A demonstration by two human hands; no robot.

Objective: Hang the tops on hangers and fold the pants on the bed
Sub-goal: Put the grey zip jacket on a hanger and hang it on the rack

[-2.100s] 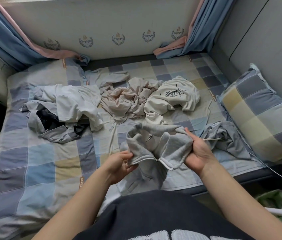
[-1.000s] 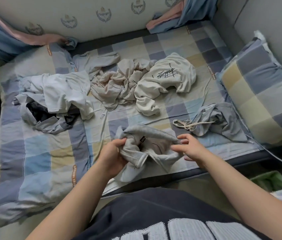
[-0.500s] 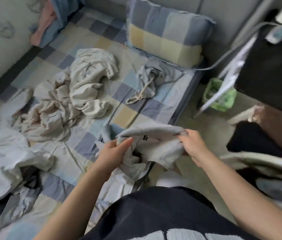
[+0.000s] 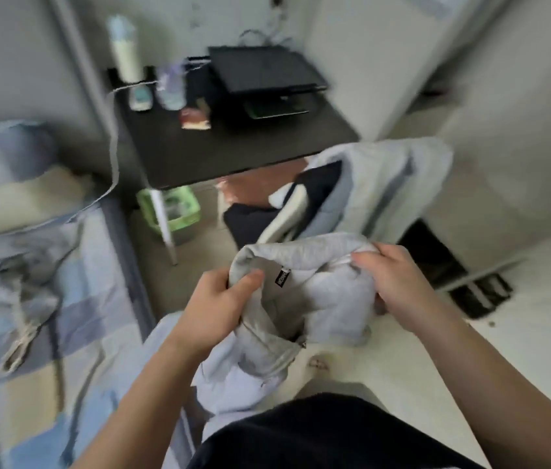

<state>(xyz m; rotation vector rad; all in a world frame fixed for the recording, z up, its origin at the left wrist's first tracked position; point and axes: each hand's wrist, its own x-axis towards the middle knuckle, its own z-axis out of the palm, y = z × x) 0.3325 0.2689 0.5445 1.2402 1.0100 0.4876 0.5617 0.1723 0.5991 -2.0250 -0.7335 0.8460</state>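
Light grey fleece top (image 4: 321, 292), small black label with white lettering at its neckline. At 9 o'clock: checked bedsheet (image 4: 74, 319), blue, grey-violet and pale yellow squares. At 12 o'clock: matt black desk (image 4: 219, 147). Beneath it: bright green plastic basket (image 4: 179, 211).

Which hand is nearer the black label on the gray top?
Left. The left hand grips the neckline right beside the black label on the gray top; the right hand holds the far side.
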